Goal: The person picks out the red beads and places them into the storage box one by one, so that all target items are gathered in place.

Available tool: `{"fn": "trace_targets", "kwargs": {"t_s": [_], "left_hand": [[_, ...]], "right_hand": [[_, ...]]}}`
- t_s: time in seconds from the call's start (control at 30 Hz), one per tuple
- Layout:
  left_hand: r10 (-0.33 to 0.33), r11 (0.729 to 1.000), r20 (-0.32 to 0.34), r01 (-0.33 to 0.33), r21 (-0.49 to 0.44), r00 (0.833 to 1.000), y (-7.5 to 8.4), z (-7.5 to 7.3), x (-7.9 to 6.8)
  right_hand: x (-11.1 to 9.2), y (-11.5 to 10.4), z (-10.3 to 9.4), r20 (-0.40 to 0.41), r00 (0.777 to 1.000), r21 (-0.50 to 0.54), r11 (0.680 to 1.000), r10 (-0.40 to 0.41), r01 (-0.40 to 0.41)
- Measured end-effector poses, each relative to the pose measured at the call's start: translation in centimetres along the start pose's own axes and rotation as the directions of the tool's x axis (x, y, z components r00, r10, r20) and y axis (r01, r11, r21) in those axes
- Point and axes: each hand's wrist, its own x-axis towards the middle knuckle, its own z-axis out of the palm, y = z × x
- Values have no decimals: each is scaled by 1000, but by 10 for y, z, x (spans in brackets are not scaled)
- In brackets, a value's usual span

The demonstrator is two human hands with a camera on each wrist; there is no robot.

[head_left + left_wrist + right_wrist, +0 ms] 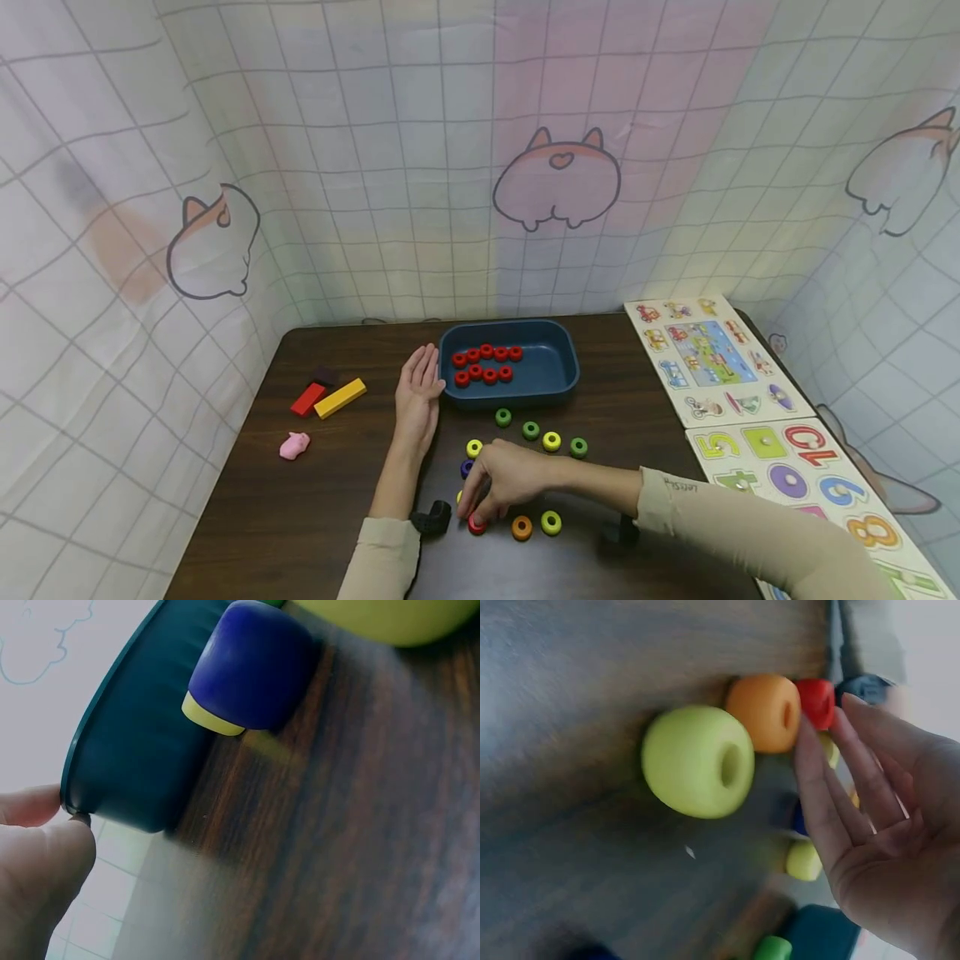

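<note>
My right hand (pixel 510 479) reaches down to a red ring bead (pixel 477 525) on the table, its thumb and fingertips bent around the bead. In the right wrist view that red bead (pixel 817 703) appears between the fingertips, beside an orange bead (pixel 769 712). The left hand (pixel 418 392) lies along the left side of a blue tray (pixel 555 392), fingers extended and thumb against its corner. Up close in the left wrist view, thumb and fingertip meet the tray's rim (pixel 73 761). Inside the tray, several red beads (pixel 486 351) are grouped toward the left.
Loose green, yellow, orange and purple beads (pixel 551 442) are scattered between tray and right forearm. Left of the arms lie a yellow block (pixel 340 398), a red block (pixel 308 399), a dark block and a pink pig figure (pixel 294 446). Picture boards (pixel 720 367) line the right edge.
</note>
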Motion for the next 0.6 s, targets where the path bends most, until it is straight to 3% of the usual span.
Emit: {"fn": "trace_targets", "kwargs": {"t_s": [0.2,0.37,0.5,0.6], "left_hand": [[-1,1000,15,1,11,1000,3,1,-1],[-10,1000,0,10,9,1000,3,0,0],[-9,1000,-9,9,3,1000,0,-2,0],[-3,1000,-18,3,7,1000,-2,-3,1]], "right_hand": [[2,7,12,1,1000,17,1000,10,-10],[2,5,10,38,999,112,993,37,-41],[-1,-3,-5,50,998,165,985,43,-51],[0,-11,-31,26,999,171,984,47,-51]]}}
